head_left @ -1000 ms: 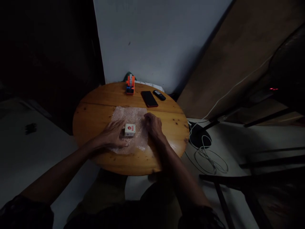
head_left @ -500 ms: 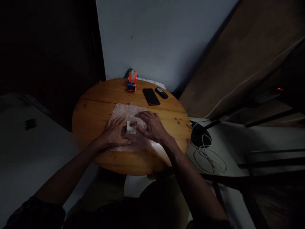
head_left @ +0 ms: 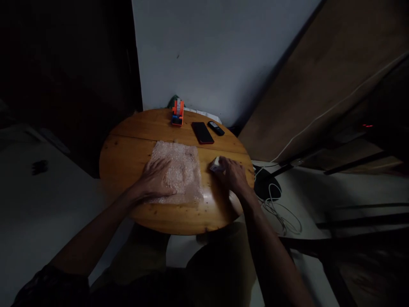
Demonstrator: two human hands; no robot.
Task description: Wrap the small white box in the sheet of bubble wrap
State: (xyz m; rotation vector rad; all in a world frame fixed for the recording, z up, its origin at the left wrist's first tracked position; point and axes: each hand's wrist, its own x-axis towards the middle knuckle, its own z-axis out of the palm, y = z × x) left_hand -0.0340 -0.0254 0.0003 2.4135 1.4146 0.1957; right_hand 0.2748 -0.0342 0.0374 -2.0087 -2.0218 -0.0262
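Note:
A sheet of bubble wrap (head_left: 183, 170) lies flat on the round wooden table (head_left: 179, 219). My left hand (head_left: 156, 179) rests on its left part, fingers spread and holding nothing. To the right of the sheet, my right hand (head_left: 234, 174) grips a small white box (head_left: 216, 165) at its right side. The box is tilted and sits at or just above the tabletop; I cannot tell which. My right fingers partly cover it.
An orange tape dispenser (head_left: 178, 113) stands at the back of the table. Right of it lie a dark smartphone (head_left: 202, 133) and a small keypad phone (head_left: 216, 128). A wall (head_left: 223, 55) rises behind. A coiled white cable (head_left: 281, 215) lies on the floor at right.
My right hand has taken the small box off the middle of the bubble wrap and carried it right, beyond the sheet's edge. My left hand has stayed on the wrap.

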